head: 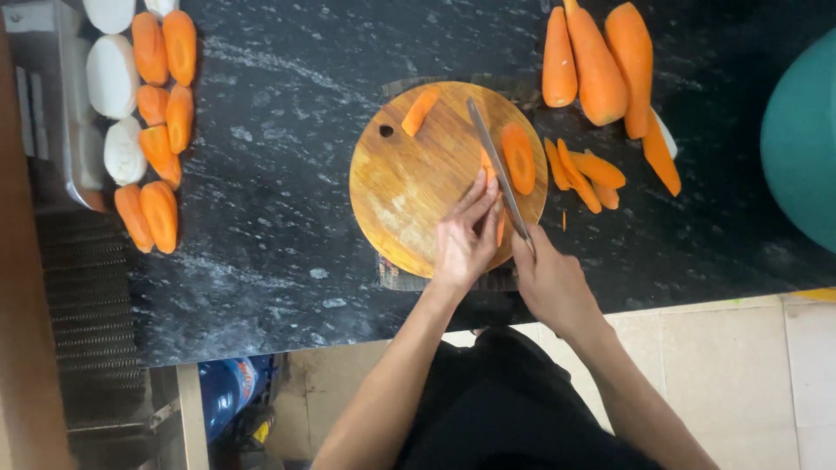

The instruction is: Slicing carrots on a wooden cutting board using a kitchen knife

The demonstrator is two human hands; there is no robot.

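Observation:
A round wooden cutting board (409, 187) lies on a black stone counter (287, 218). My left hand (466, 235) presses a carrot piece (500, 228) against the board, fingers beside the blade. My right hand (549, 283) grips the handle of a long knife (496, 165) whose blade runs up across the board. A halved carrot slab (519, 157) lies right of the blade. A small carrot stick (420, 111) rests near the board's top.
Three whole peeled carrots (596, 61) and several cut strips (592, 170) lie right of the board. Carrot halves (161, 122) and white radish pieces (113, 78) line the counter's left end. A teal round object (801, 139) sits at the right edge.

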